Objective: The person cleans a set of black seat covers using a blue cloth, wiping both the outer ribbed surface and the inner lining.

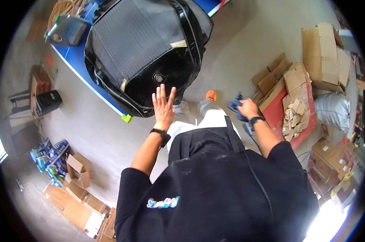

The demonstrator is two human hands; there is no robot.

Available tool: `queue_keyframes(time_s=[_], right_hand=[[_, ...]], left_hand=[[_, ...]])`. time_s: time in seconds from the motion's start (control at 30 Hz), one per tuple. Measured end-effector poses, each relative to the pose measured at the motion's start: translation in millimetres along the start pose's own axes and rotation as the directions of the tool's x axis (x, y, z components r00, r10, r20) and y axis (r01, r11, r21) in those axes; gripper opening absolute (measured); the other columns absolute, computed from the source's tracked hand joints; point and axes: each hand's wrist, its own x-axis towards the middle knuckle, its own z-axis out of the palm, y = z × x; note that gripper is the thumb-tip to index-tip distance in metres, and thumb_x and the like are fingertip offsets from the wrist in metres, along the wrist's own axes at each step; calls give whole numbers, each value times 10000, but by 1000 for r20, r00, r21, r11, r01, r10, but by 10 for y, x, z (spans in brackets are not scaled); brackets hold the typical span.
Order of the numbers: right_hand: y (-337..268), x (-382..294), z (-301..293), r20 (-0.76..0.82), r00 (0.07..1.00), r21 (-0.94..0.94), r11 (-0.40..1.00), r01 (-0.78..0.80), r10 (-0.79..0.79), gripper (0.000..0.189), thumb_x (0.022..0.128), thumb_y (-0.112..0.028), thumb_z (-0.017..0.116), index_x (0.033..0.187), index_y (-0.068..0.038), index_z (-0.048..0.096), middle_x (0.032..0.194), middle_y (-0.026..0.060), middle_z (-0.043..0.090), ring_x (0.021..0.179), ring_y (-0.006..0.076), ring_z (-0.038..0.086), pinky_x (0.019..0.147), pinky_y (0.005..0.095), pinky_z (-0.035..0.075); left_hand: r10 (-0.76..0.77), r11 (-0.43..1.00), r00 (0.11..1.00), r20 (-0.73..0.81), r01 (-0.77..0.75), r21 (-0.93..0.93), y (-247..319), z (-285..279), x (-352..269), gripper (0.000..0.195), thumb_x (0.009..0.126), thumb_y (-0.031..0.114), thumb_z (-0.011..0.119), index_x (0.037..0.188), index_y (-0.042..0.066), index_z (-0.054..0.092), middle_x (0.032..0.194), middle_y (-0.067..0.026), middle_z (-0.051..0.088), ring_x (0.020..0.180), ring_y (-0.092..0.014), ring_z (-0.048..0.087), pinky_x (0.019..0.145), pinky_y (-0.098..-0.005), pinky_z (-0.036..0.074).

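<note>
A large black and grey bag [140,45] lies on a blue table [76,65] with a white edge. My left hand [163,106] is over the bag's near side, fingers extended below a round badge [158,78]; whether it touches the bag cannot be told. Out to the right, over the floor, my right hand [247,108] grips a crumpled dark blue cloth [237,106]. Both wrists wear dark bands.
A plastic jug [68,30] stands at the table's left. Flattened cardboard [291,90], a cardboard box [324,57] and a stuffed pale sack [333,110] are on the right. Blue packages [54,157] and an opened carton [79,169] sit on the floor at left.
</note>
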Motion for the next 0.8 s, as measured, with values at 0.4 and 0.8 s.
queue_keyframes(time_s=[0.4, 0.8], right_hand=[[2557, -1587, 398, 138, 842, 189, 821, -539, 522, 625, 872, -447, 880, 1359, -68, 780, 1366, 227, 752, 1284, 361, 721, 1105, 434, 552], [-253, 18, -1258, -286, 924, 338, 875, 346, -255, 572, 920, -470, 821, 1310, -52, 790, 1225, 251, 762, 1161, 423, 731, 1024, 460, 575]], left_hand=[[-18, 1000, 966, -256, 12, -26, 62, -86, 8, 201, 766, 69, 834, 826, 143, 658, 877, -38, 613, 904, -283, 623, 839, -437, 491], [-480, 847, 835, -270, 362, -388, 351, 172, -398, 189, 827, 67, 811, 887, 73, 632, 937, -77, 630, 901, -295, 662, 796, -420, 546]])
